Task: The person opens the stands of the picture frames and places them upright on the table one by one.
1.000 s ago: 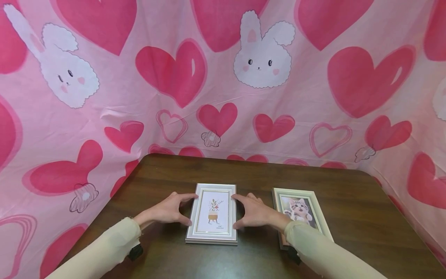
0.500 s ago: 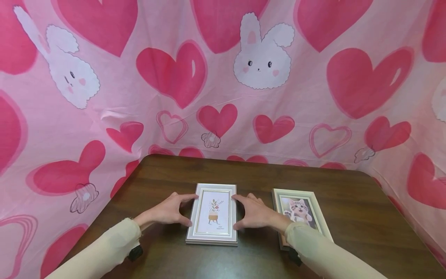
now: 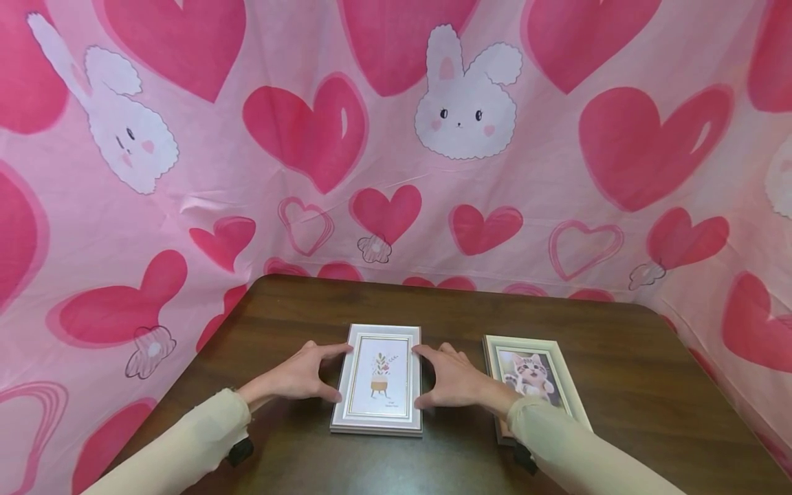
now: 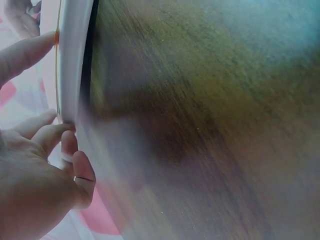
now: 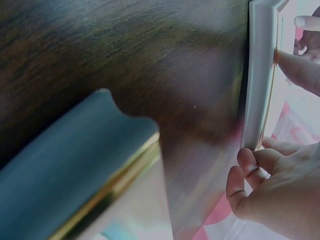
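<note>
White picture frame: The white rectangular picture frame [image 3: 376, 425] is laid flat, face up, on the dark brown wood-grained table [image 3: 445, 316], left of the cat frame. It is set between the two hands.
Plant print: Within a thin gold-toned inner border, a pale print [image 3: 379, 381] of leafy stems in a tan pot on legs is shown; the small lettering below it is too small to be read.
Left hand: The frame's left side is gripped by the left hand [image 3: 297, 375], thumb and index finger spread along the edge, the other fingers bent.
Right hand: The right side is gripped in mirrored fashion by the right hand [image 3: 456, 377], thumb near the lower corner, index finger higher up.
Cat frame: A cream, pale-green-tinged rectangular frame [image 3: 526, 342] is placed at the right, slightly angled, its photo of a striped kitten [image 3: 531, 373] partly covered by the right forearm.
Sleeves: Both forearms are covered by cream fabric sleeves [image 3: 185, 440], and a small black object [image 3: 240, 450] is seen under each wrist.
Backdrop: The table is surrounded by pink cloth [image 3: 532, 165] printed with red hearts and white rabbit heads.
</note>
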`<state>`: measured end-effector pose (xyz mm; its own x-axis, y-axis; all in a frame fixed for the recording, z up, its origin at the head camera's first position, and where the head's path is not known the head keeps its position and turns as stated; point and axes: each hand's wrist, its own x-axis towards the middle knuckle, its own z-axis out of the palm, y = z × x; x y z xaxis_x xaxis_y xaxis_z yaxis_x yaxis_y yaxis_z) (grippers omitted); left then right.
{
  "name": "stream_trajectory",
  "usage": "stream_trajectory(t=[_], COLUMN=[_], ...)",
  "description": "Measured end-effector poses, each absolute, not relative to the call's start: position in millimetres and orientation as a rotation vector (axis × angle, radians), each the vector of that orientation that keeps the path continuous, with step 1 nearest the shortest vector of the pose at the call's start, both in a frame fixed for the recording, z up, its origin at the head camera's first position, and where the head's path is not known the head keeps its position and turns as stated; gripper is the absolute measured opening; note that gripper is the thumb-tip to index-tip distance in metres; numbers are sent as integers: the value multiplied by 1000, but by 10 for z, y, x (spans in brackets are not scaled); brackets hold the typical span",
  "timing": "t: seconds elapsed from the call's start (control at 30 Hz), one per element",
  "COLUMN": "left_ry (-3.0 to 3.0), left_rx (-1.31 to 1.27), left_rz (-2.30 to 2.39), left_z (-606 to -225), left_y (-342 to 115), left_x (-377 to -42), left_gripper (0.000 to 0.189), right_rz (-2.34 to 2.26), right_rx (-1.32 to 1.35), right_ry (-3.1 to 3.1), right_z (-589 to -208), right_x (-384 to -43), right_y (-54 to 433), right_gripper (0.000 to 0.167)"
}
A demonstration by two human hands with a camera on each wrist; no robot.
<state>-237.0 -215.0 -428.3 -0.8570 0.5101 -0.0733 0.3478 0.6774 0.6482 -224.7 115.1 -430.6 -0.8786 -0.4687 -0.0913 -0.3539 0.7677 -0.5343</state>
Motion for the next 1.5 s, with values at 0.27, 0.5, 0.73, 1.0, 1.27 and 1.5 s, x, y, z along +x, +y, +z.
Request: stream_trajectory(t=[0.27,0.5,0.73,1.0,1.27,1.5], left_ry=[2648,2672,2694,2715,2729,2741], left_rx=[678,667,639,701,679,610], left_rz=[954,942,934,939,935,946], left_z=[-4275,-4284,-4282,-4280,-4269,-4279], left_y=[-2148,-2139,-2117,-2118,-2105,-2093], left_x=[-2349,-2340,-2324,-2305,-2290,-2263], left_gripper=[92,93,94,95,95,98], right_rz=[-769,-783,-795,-789,-785,-769], right_rx=[-679,-700,-713,-784,-794,-772], right_ry=[2764,2772,2784,2821,2840,2848], right_z=[-4331,-4333,-4303,-4309,-4294,-4291], right_x=[-2242,-2227,-2206,-2190,-2166,-2158], right_y=[1151,1163,1168,1178,1176,1176], right_gripper=[95,95,95,93,94,93])
